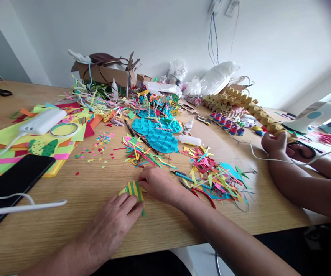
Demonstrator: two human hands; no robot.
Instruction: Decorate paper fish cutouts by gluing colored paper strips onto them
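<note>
A small yellow paper fish (132, 188) with green stripes lies on the wooden table in front of me, its outline partly covered by my fingers. From the lower left, my left hand (117, 216) presses its closed fingers onto the fish. My right hand (158, 184) is closed in a pinch at the fish's right edge; the fingertips are partly hidden. A green strip end sticks out below the fish. Just right of my right wrist lie red-handled scissors (204, 194) and a blue pen (184, 176) among paper scraps.
Paper scraps (217, 176) spread right of centre. Behind stand blue woven paper shapes (162, 140) and glue bottles (190, 140). At left are coloured sheets (7, 134), a power bank (42, 121) and a phone (15, 188). Another person's hands (276, 143) hold an egg-carton strip (264, 119) at right.
</note>
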